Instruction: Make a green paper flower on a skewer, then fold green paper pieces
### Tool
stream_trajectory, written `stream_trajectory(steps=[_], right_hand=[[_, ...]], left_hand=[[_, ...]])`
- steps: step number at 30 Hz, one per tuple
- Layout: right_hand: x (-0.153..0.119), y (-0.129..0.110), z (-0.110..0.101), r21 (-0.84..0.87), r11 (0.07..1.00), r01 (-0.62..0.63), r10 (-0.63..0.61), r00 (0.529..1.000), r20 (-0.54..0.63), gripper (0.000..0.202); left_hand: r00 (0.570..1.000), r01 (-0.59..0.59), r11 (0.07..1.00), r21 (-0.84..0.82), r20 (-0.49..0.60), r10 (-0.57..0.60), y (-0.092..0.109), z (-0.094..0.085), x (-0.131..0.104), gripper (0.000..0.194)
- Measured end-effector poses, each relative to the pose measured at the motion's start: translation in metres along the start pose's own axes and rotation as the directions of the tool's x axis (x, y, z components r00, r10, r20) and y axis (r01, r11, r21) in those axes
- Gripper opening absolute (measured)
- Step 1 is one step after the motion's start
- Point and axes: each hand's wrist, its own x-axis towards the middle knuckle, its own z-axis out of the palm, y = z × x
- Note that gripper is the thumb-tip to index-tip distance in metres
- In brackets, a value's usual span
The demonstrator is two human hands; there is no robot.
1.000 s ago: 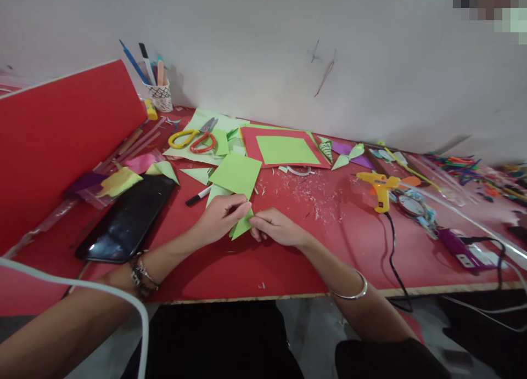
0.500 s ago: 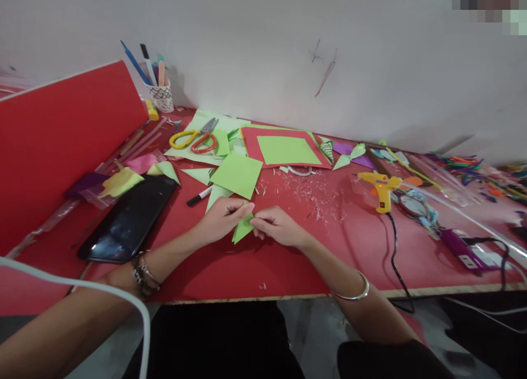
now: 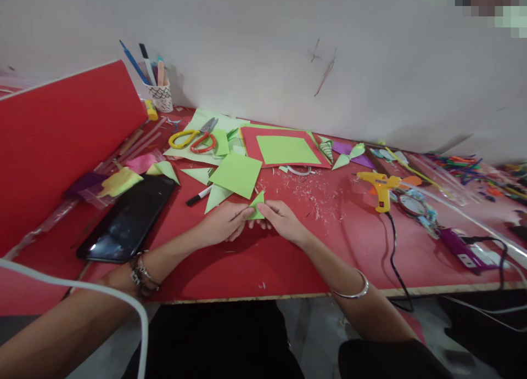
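A small folded piece of green paper (image 3: pixel 258 205) stands between my two hands, its pointed tip facing away from me. My left hand (image 3: pixel 225 222) pinches its left edge, and my right hand (image 3: pixel 284 220) grips the right edge, with fingertips showing beneath the paper. Just beyond lies a flat green paper square (image 3: pixel 236 174), partly over a pale green triangle (image 3: pixel 217 197). A black-capped white marker (image 3: pixel 198 195) rests to the left of these. Farther back, scissors (image 3: pixel 193 139) with yellow and red handles lie on pale green sheets.
A black phone (image 3: pixel 127 220) lies left of my hands, near a propped red board (image 3: pixel 61 148). Rightward are a yellow glue gun (image 3: pixel 382 190) with its cord and a purple box (image 3: pixel 463 250). A pen cup (image 3: pixel 161 96) stands by the wall. Paper scraps (image 3: pixel 317 195) litter the red table (image 3: pixel 247 272).
The folded green paper has been turned, so its point now faces away instead of toward me. Both hands have shifted their grip to its opposite edges.
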Motion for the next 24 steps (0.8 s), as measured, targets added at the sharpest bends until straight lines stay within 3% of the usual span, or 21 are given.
stream_trajectory(steps=[6, 10, 16, 24], right_hand=[[0.0, -0.001, -0.0011, -0.051, 0.998, 0.048, -0.047, 0.998, 0.039, 0.044], [-0.0004, -0.0022, -0.0042, -0.18, 0.979, 0.099, -0.094, 0.995, 0.032, 0.048], [-0.0017, -0.002, -0.0059, -0.184, 0.979, 0.092, -0.081, 0.995, 0.065, 0.049], [-0.0006, 0.0019, -0.0027, -0.133, 0.986, 0.098, -0.083, 0.99, 0.114, 0.05]], left_hand=[[0.993, 0.035, 0.992, -0.119, 0.115, -0.021, 0.0012, -0.002, -0.0005, 0.035], [0.989, 0.059, 0.976, -0.21, 0.142, -0.029, -0.0005, -0.0012, -0.0007, 0.036], [0.981, 0.047, 0.96, -0.276, 0.191, 0.007, 0.0024, -0.0027, -0.0017, 0.043], [0.97, 0.056, 0.975, -0.216, 0.242, -0.002, -0.0018, -0.0018, -0.0009, 0.038]])
